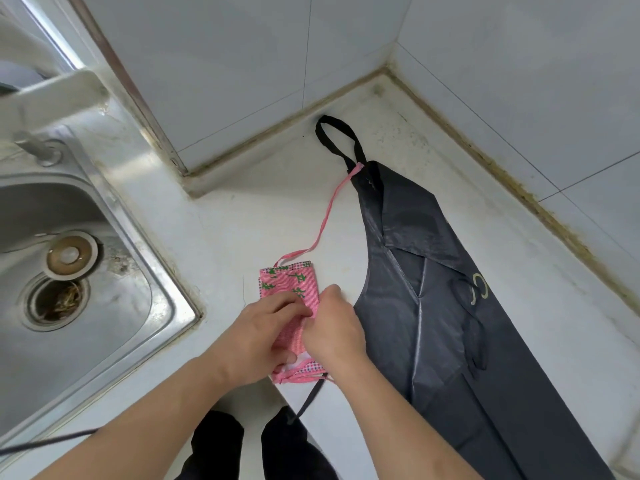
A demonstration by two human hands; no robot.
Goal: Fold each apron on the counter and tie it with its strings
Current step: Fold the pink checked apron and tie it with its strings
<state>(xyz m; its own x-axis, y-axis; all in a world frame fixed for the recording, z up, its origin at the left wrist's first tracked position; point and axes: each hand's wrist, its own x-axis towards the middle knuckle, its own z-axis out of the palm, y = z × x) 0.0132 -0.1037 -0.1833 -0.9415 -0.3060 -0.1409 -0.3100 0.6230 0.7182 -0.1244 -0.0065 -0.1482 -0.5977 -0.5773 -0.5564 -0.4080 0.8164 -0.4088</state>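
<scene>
Here both hands, left [266, 336] and right [334, 327], seem to pinch the folded pink apron [289, 289] at the bench's [225, 223] near edge, so keep the bundle pressed flat while drawing in its long pink string [327, 216] snugly.

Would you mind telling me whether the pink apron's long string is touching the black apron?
Touching. The head view shows the pink string running from the folded pink apron up to the black apron, its far end lying on that apron's top corner beside the neck loop.
</scene>
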